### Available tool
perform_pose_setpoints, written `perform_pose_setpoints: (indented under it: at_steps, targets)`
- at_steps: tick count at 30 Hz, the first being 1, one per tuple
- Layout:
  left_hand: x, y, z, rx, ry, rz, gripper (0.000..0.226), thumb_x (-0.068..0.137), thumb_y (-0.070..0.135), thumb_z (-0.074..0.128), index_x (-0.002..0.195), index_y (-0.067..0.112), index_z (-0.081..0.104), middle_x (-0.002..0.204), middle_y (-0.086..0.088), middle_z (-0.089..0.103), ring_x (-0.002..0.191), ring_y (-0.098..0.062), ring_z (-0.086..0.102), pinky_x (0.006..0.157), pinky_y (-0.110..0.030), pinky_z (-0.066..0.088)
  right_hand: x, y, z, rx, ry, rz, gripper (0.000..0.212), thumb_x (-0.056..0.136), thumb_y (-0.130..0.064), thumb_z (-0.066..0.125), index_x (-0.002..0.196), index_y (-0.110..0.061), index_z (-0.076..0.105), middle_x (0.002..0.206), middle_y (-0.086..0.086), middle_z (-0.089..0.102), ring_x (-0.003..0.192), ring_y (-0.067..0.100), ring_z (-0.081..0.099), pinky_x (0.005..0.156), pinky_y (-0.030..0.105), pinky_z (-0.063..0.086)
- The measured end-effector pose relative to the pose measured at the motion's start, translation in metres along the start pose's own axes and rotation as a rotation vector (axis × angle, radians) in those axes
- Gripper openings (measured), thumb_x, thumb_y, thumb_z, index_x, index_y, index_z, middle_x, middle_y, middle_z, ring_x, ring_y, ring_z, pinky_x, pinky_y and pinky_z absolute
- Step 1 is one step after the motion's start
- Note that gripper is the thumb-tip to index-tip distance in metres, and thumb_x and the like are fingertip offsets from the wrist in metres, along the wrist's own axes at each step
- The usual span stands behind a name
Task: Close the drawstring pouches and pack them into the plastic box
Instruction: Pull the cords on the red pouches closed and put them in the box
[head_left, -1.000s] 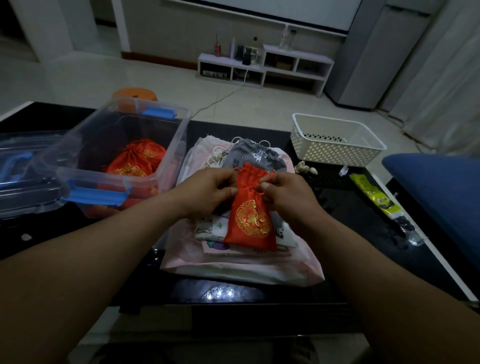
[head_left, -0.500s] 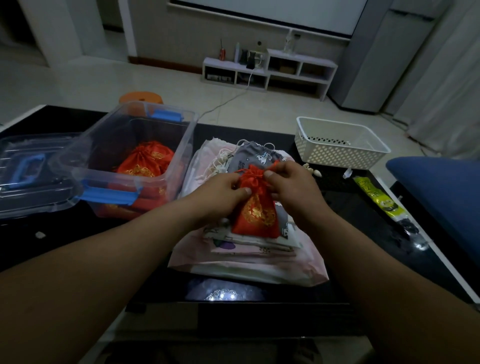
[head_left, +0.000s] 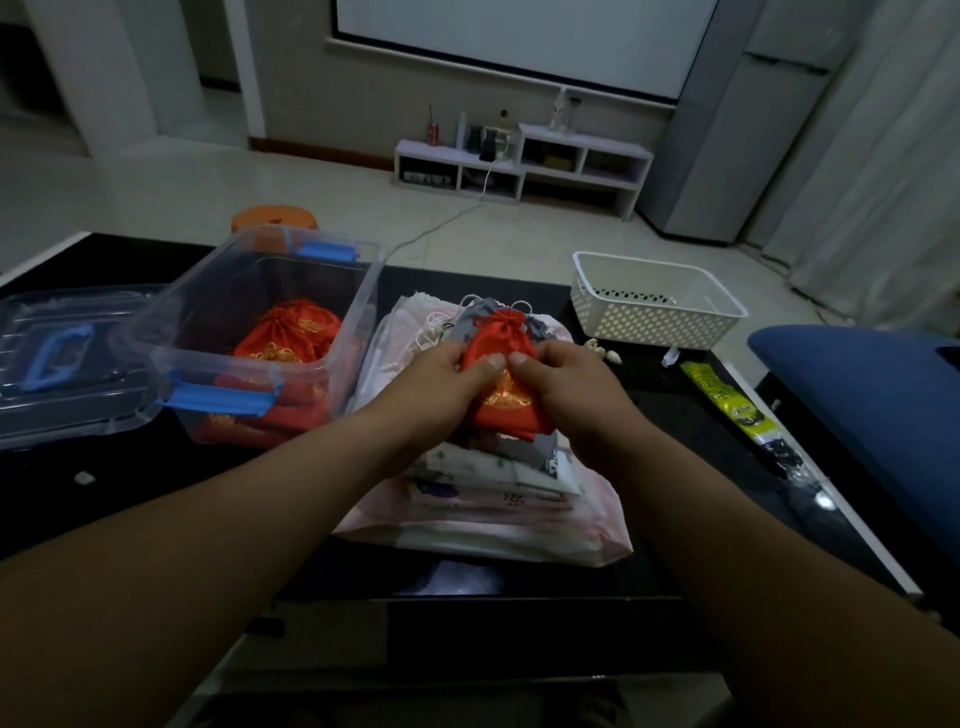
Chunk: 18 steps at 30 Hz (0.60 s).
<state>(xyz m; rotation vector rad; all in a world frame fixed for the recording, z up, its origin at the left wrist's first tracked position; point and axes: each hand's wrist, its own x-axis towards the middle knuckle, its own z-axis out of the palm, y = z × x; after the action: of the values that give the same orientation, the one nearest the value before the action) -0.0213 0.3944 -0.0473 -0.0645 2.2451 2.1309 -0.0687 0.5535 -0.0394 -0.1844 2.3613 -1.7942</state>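
A red drawstring pouch (head_left: 501, 338) with gold embroidery lies on top of a stack of cloth pouches (head_left: 493, 478) at the table's middle. Its neck is gathered shut. My left hand (head_left: 441, 384) and my right hand (head_left: 561, 384) hold it from either side, thumbs pressed side by side on its front. To the left stands the clear plastic box (head_left: 358, 312) with blue latches. Several red pouches (head_left: 291, 338) lie inside it.
The box's clear lid (head_left: 57, 358) with a blue handle lies at far left. A white perforated basket (head_left: 654, 301) stands at the back right, small shells (head_left: 597, 351) beside it. A yellow-green packet (head_left: 727, 395) lies near the table's right edge, a blue seat (head_left: 872, 395) beyond it.
The pouch's neck has been drawn shut. My hands have slid from its top down to its body, thumbs now meeting on the front. The camera has tilted up.
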Motion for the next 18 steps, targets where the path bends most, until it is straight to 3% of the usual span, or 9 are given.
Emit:
perform_pose_setpoints:
  at_steps: [3, 6, 8, 11, 15, 18]
  targets:
    - [-0.008, 0.001, -0.004, 0.108, 0.015, 0.049, 0.021, 0.107, 0.029, 0.055, 0.121, 0.016, 0.062, 0.095, -0.013, 0.074, 0.062, -0.015, 0.069, 0.051, -0.026, 0.051, -0.003, -0.005, 0.006, 0.009, 0.017, -0.013, 0.012, 0.101, -0.026, 0.065, 0.096, -0.016, 0.069, 0.099, 0.012, 0.076, 0.092, 0.029, 0.075, 0.089, 0.052, 0.062]
    - [-0.015, 0.008, -0.014, 0.231, 0.139, 0.119, 0.022, 0.106, 0.032, 0.055, 0.122, 0.019, 0.061, 0.102, -0.005, 0.071, 0.084, -0.018, 0.071, 0.062, -0.031, 0.055, -0.007, -0.012, 0.015, 0.043, -0.041, 0.010, 0.025, 0.102, -0.040, 0.063, 0.109, -0.016, 0.070, 0.107, 0.011, 0.076, 0.096, 0.028, 0.076, 0.089, 0.052, 0.062]
    - [-0.019, 0.015, -0.024, 0.316, 0.212, 0.188, 0.017, 0.106, 0.033, 0.054, 0.115, 0.020, 0.060, 0.100, -0.003, 0.069, 0.088, -0.021, 0.069, 0.066, -0.036, 0.056, -0.012, -0.021, 0.021, 0.085, -0.112, 0.039, 0.036, 0.102, -0.047, 0.060, 0.123, -0.017, 0.064, 0.116, 0.011, 0.073, 0.101, 0.028, 0.076, 0.081, 0.044, 0.064]
    - [-0.026, 0.026, -0.047, 0.346, 0.324, 0.282, 0.012, 0.105, 0.033, 0.057, 0.106, 0.022, 0.059, 0.096, -0.002, 0.067, 0.083, -0.019, 0.068, 0.069, -0.040, 0.058, -0.020, -0.040, 0.036, 0.099, -0.142, -0.002, 0.031, 0.101, -0.036, 0.064, 0.127, -0.020, 0.056, 0.120, 0.013, 0.069, 0.101, 0.029, 0.074, 0.076, 0.041, 0.064]
    - [-0.031, 0.035, -0.086, 0.274, 0.425, 0.311, 0.014, 0.104, 0.035, 0.057, 0.113, 0.025, 0.057, 0.102, 0.003, 0.069, 0.090, -0.016, 0.070, 0.076, -0.042, 0.060, -0.019, -0.074, 0.064, 0.041, -0.161, -0.230, 0.019, 0.100, -0.016, 0.066, 0.114, -0.018, 0.052, 0.110, 0.013, 0.072, 0.086, 0.025, 0.076, 0.065, 0.031, 0.059]
    - [-0.031, 0.039, -0.124, 0.156, 0.599, 0.294, 0.019, 0.105, 0.034, 0.057, 0.120, 0.023, 0.055, 0.105, 0.003, 0.068, 0.088, -0.010, 0.068, 0.069, -0.029, 0.058, -0.001, -0.102, 0.103, -0.029, -0.155, -0.336, 0.012, 0.102, -0.011, 0.061, 0.109, -0.015, 0.053, 0.099, 0.011, 0.073, 0.074, 0.014, 0.075, 0.059, 0.024, 0.056]
